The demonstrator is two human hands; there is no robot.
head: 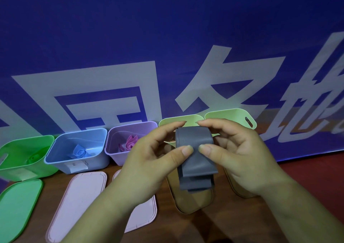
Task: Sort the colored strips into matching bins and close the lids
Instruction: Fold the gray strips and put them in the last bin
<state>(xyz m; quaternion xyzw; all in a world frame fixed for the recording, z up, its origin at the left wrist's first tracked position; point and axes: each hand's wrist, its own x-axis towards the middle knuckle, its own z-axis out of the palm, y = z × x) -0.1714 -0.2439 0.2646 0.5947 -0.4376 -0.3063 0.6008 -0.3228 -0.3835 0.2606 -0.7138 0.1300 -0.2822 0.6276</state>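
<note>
A blue banner [167, 28] fills the whole backdrop, hanging like a wall. Large white characters [223, 86] run across its lower half. Below the banner lies a brown wooden worktop [197, 224], and to the right of the worktop's brown part the surface [320, 172] looks dark red. The light is dim and bluish.

A blue banner [167, 28] with large white characters [223, 86] hangs behind, its lower edge reaching the brown wooden surface [214, 227]. At the right, a red area [316, 168] lies below the banner.
</note>
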